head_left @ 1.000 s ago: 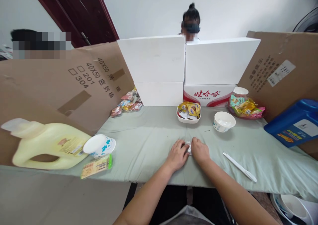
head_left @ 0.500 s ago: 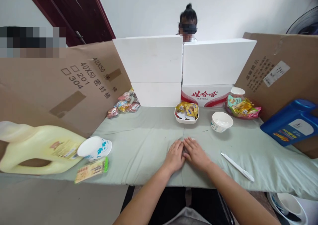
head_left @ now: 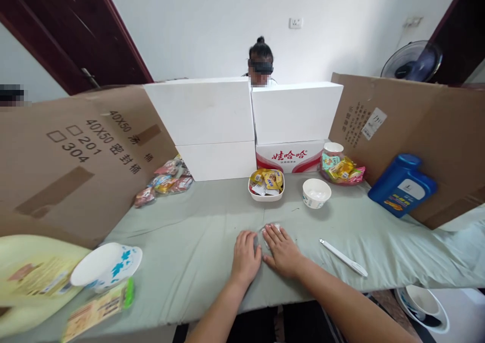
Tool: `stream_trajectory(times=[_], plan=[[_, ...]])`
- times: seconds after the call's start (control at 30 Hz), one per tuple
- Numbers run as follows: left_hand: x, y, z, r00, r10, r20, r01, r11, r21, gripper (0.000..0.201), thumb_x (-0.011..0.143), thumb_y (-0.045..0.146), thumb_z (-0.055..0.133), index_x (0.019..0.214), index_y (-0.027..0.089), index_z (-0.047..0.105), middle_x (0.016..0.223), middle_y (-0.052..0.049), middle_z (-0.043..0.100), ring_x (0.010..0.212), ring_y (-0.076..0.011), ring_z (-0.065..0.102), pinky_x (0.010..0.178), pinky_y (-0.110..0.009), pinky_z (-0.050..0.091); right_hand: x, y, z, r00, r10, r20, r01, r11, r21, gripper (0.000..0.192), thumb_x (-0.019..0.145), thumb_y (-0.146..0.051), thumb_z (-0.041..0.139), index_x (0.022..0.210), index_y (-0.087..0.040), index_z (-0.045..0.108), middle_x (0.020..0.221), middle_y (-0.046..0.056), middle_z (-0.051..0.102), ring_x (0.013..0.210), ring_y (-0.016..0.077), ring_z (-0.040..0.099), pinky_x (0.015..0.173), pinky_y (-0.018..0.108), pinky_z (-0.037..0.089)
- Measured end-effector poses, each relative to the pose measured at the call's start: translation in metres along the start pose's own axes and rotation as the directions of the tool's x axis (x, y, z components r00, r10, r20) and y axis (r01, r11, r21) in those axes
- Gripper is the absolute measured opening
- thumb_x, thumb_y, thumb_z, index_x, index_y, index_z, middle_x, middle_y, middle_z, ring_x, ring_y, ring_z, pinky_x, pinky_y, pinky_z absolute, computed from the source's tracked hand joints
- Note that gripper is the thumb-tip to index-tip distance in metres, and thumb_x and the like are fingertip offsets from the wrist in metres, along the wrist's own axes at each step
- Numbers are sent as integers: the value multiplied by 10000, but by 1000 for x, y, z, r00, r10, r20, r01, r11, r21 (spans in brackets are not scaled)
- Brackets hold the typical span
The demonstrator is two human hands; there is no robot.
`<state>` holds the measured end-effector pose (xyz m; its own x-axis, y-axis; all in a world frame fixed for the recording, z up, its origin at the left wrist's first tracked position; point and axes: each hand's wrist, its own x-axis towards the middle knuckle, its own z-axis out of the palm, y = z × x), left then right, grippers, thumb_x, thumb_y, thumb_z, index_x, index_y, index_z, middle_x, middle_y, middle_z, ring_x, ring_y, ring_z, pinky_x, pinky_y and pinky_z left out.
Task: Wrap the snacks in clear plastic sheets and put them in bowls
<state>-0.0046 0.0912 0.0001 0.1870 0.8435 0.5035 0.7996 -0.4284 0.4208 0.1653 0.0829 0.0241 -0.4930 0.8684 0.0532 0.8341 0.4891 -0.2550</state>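
Observation:
My right hand (head_left: 281, 249) lies flat, fingers stretched out, on a small clear, crinkled plastic piece (head_left: 261, 229) whose edge shows at the fingertips; its kind is mostly hidden. Just left of it, my left hand (head_left: 245, 256) rests open on the green cloth (head_left: 182, 267), fingers together and slightly bent, apart from the right. Nothing shows in its fingers. Right of my hands lies a white utility knife (head_left: 343, 257). Beyond them stand a white tub (head_left: 265, 197) of wrapped snacks and a white paper bowl (head_left: 317, 196).
At left are a pale yellow jug (head_left: 34, 277), a paper bowl (head_left: 106, 267) and a flat green-edged packet (head_left: 98, 307). Snack bags (head_left: 166, 181) lie behind. On the right stand a snack bowl (head_left: 344, 174) and a blue bottle (head_left: 403, 186). White boxes (head_left: 212, 113) and cardboard panels (head_left: 76, 146) enclose the table.
My hands have parted: the left has drawn back from the right, and the clear plastic now shows under my right fingers. The view has shifted right and up.

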Motion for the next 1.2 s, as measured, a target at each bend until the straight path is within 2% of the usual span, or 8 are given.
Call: stream_trajectory(times=[0.27,0.33,0.47,0.57,0.77,0.97,1.07,1.2], plan=[[2,3,-4,998,-20,51,22,999,-39,185,813,157,499,954,189,613,1093,-94,572,1133,-284,493,973,-484,445,-24,20,-30,992,-117,-37,115,991,-69,282,882,-150,493,1091,-204,674,1117,51,694,1015,151,611,890,253,471],[2,4,-5,998,-35,59,38,998,-43,183,806,152,501,943,191,615,1091,-90,573,1124,-279,494,965,-483,445,-24,46,-62,996,-57,-67,51,994,-94,268,879,-128,478,1015,-212,694,992,36,717,921,137,626,829,232,484],[4,6,-5,994,-64,88,68,997,-42,181,791,142,507,927,192,615,1090,-86,577,1117,-279,492,946,-476,444,-7,106,-136,960,169,-224,-208,965,-162,386,956,-155,327,1228,-160,600,1235,120,614,1168,196,510,999,349,395],[4,6,-4,993,-74,90,78,996,-38,181,797,150,507,931,197,619,1100,-82,577,1128,-282,484,949,-478,436,11,137,-163,920,325,-219,-368,908,-201,339,954,-190,381,1164,-157,645,1228,150,603,1193,248,476,1010,404,370],[4,6,-4,993,-67,98,71,997,-40,193,792,138,501,937,193,616,1099,-80,577,1132,-277,479,959,-479,429,47,164,-144,782,610,126,-569,782,-255,337,910,-380,574,1178,-175,566,1195,76,581,1014,199,593,863,416,511],[6,9,-7,993,-65,102,70,997,-42,182,796,132,492,923,198,605,1083,-80,582,1117,-276,489,942,-485,437,66,177,-133,657,652,379,-613,754,-234,354,910,-376,575,1200,-173,554,1196,75,580,1009,203,597,846,412,522],[6,8,-7,993,-64,102,69,997,-46,187,788,127,493,918,202,605,1079,-81,584,1110,-276,496,932,-483,445,64,176,-138,662,644,383,-612,760,-220,356,909,-375,578,1199,-170,554,1191,75,582,1005,203,599,841,410,523],[6,6,-6,993,-62,103,67,997,-49,185,790,128,491,912,203,609,1081,-79,586,1118,-275,495,934,-476,447,52,163,-147,744,619,253,-574,785,-233,349,916,-397,561,1185,-175,562,1189,72,586,1006,198,596,862,422,511]])
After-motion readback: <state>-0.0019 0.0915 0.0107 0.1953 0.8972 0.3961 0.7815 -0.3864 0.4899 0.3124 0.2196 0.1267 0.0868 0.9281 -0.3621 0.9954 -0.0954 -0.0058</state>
